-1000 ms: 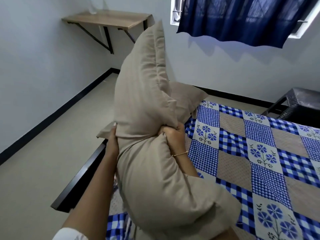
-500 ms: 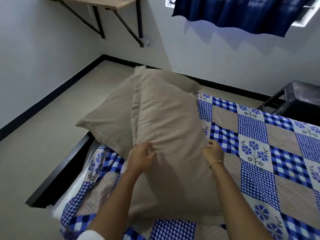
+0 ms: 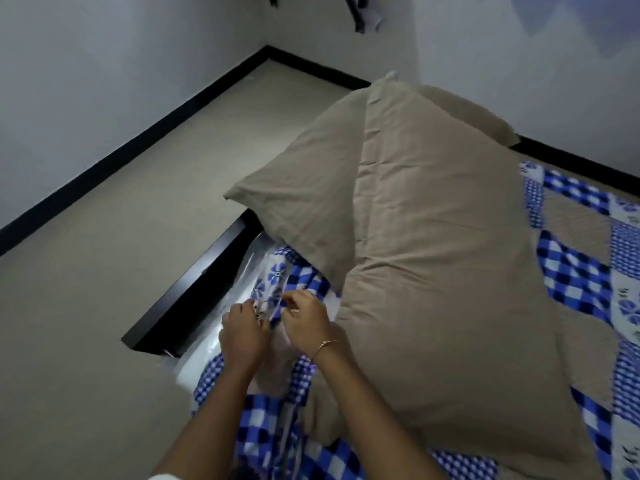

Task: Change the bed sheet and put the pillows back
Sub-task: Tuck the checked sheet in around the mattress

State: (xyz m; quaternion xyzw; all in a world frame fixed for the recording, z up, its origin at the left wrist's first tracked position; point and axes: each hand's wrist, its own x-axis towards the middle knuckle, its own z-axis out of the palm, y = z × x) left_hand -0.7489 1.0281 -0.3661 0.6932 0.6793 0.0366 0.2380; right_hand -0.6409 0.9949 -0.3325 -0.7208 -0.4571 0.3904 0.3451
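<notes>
Both hands have left the pillow they were setting down half a second ago and now work at the sheet's bunched corner at the lower centre-left of the frame. The left hand [image 3: 242, 336] has its fingers curled into the blue checked sheet [image 3: 571, 271], gripping a fold of it at the mattress edge. The right hand [image 3: 304, 322], a thin bracelet [image 3: 323, 346] on its wrist, pinches the same gathered fold just beside the left, fingertips bent in; the two hands are almost touching. The top pillow [image 3: 443, 271], tan, now lies flat across the middle of the frame on the sheet, released, its lower end reaching towards the bottom right. A second pillow [image 3: 304, 188] of the same tan lies partly under it, its corner jutting out to the left past the bed edge. Clear plastic over the mattress [image 3: 207, 362] shows white and shiny just left of the hands, where the sheet is not yet pulled over. The black bed frame [image 3: 187, 296] runs diagonally beside it, with beige floor [image 3: 104, 306] filling the left side and a black skirting [image 3: 138, 133] along the grey wall at the upper left. The sheet's patchwork of blue flowers and checks covers the bed at the right edge.
</notes>
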